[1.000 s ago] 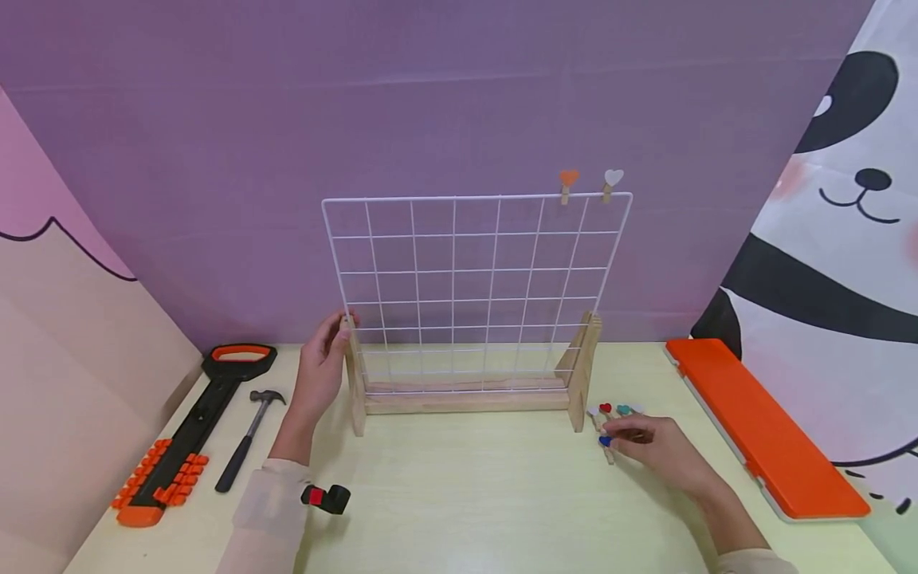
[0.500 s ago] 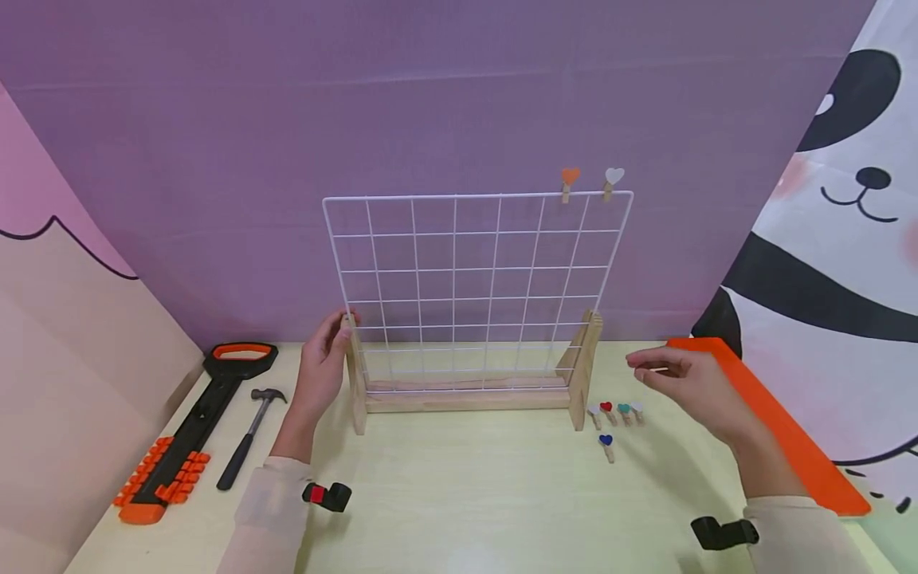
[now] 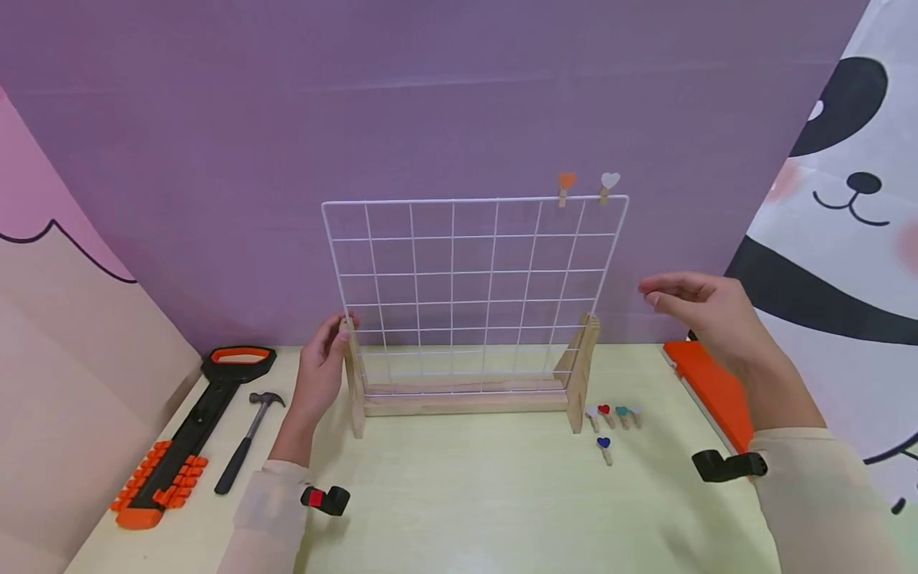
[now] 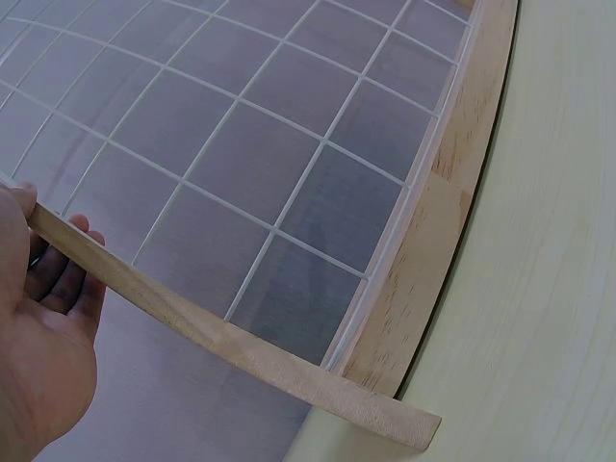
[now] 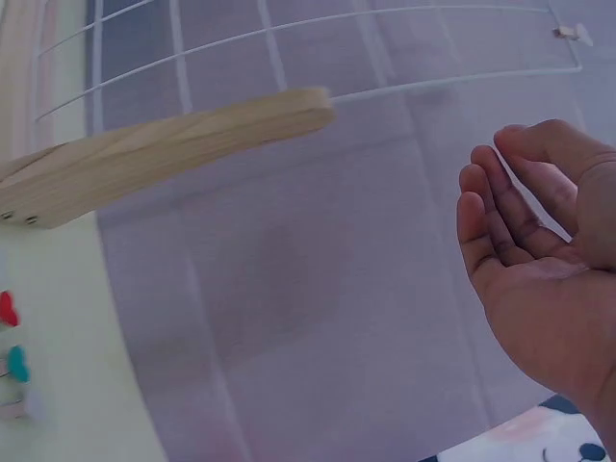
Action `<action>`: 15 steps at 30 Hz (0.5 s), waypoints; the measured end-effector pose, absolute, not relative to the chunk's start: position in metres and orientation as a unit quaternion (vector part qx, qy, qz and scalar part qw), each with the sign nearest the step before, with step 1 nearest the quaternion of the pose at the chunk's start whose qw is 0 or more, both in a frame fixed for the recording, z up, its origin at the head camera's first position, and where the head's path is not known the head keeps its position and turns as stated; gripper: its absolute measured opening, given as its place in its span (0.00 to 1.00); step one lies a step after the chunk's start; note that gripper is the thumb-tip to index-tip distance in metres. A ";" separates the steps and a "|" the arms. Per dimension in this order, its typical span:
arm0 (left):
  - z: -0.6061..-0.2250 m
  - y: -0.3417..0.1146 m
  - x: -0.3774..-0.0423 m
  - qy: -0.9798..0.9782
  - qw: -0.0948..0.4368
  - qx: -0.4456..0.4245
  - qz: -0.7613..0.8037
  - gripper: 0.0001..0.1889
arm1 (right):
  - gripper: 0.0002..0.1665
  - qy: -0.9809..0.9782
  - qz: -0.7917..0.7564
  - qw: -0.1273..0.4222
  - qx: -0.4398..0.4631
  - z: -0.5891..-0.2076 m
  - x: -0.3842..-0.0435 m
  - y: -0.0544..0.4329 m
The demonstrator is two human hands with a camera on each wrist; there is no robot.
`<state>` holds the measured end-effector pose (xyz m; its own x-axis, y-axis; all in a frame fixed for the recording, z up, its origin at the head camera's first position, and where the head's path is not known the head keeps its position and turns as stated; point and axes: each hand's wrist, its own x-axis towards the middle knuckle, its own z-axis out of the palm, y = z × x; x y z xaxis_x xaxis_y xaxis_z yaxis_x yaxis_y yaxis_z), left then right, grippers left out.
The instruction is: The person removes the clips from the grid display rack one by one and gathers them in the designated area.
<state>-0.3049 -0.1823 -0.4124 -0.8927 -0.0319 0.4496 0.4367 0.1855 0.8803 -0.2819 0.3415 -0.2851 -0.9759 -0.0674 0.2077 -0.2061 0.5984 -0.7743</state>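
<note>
In the head view my left hand (image 3: 323,363) holds the left wooden upright (image 3: 353,375) of a stand bearing a white wire grid (image 3: 473,275). The left wrist view shows the thumb (image 4: 17,197) at the upright's near side, with curled fingers behind. My right hand (image 3: 717,323) is raised right of the grid, apart from it. Its fingers are loosely bent, and nothing shows between them in the right wrist view. Heart clothespins, one orange (image 3: 565,187) and one white (image 3: 608,186), sit on the grid's top bar near the right corner.
Several small heart clothespins, including red (image 3: 606,411), teal (image 3: 622,414) and blue (image 3: 604,446), lie right of the stand. A hammer (image 3: 248,442) and a black-and-orange tool (image 3: 194,430) lie at left. An orange case (image 3: 706,383) lies at right, partly behind my right arm.
My right hand has risen from the clothespins on the table, up and to the right, to beside the grid. The left hand stays on the upright.
</note>
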 end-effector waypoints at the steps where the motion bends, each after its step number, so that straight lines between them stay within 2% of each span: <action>1: -0.412 -0.182 -0.305 -0.746 0.188 -0.136 -0.624 0.22 | 0.28 -0.893 0.437 0.083 0.072 -0.279 -0.283 0.340; 7: -0.413 -0.184 -0.307 -0.745 0.186 -0.137 -0.626 0.23 | 0.27 -0.883 0.443 0.127 0.088 -0.242 -0.290 0.327; 15: -0.413 -0.183 -0.306 -0.744 0.186 -0.134 -0.627 0.23 | 0.24 -0.840 0.502 0.155 0.132 -0.199 -0.301 0.307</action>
